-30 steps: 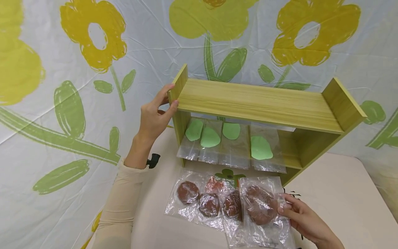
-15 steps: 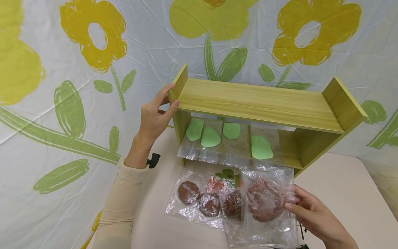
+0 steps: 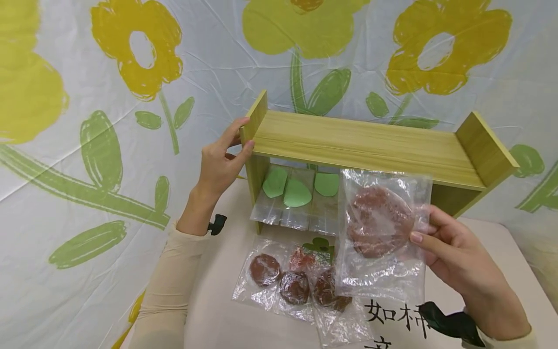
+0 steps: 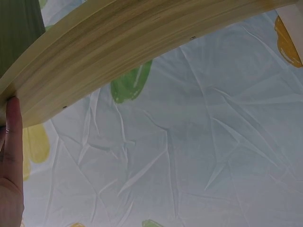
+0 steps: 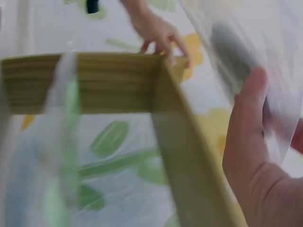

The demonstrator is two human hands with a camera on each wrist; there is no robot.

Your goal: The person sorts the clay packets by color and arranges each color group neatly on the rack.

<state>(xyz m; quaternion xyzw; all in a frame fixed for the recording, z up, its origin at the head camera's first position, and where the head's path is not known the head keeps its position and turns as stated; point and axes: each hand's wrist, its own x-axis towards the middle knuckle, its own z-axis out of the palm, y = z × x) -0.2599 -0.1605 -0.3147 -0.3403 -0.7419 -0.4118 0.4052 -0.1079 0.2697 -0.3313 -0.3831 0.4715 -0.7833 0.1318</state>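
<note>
Left hand [image 3: 221, 162] grips the shelf [image 3: 366, 145] at ten o'clock — right hand [image 3: 464, 259] pinches a see-through bag [image 3: 381, 225] by its three o'clock edge, apparently apart from the shelf.

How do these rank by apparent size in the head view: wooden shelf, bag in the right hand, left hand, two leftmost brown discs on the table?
1. Wooden shelf
2. Bag in the right hand, though held up
3. Left hand
4. Leftmost disc and neighbouring disc: too alike to rank
</note>
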